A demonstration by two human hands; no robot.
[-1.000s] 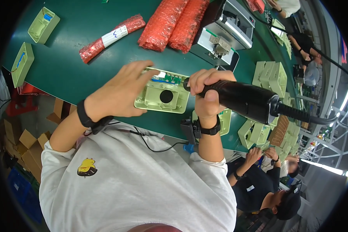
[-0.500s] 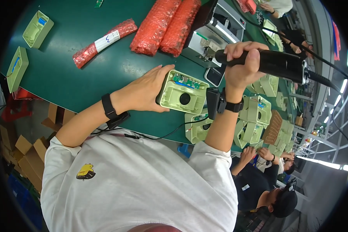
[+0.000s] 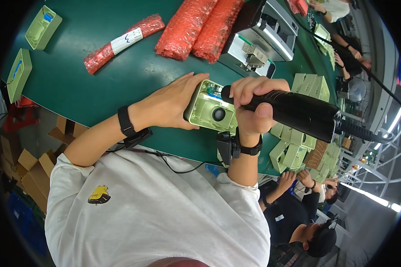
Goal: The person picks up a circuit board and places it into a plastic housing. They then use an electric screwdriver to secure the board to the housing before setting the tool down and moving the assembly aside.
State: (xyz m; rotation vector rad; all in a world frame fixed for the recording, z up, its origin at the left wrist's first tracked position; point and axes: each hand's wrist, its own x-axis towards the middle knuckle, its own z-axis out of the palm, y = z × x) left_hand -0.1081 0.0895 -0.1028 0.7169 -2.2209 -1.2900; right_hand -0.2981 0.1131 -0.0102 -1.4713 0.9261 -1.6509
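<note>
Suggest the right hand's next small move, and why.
I'd lean toward the right hand slightly aligning the black corded tool before pressing. In this view its nose overlaps the circuit board in the green housing, whose left end the left hand holds; contact at the tip is hidden.

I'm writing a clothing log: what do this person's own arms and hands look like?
Short white sleeves; left hand and right hand ungloved. Each wears a black wrist strap with a dark box; a thin black cable shows between them.
</note>
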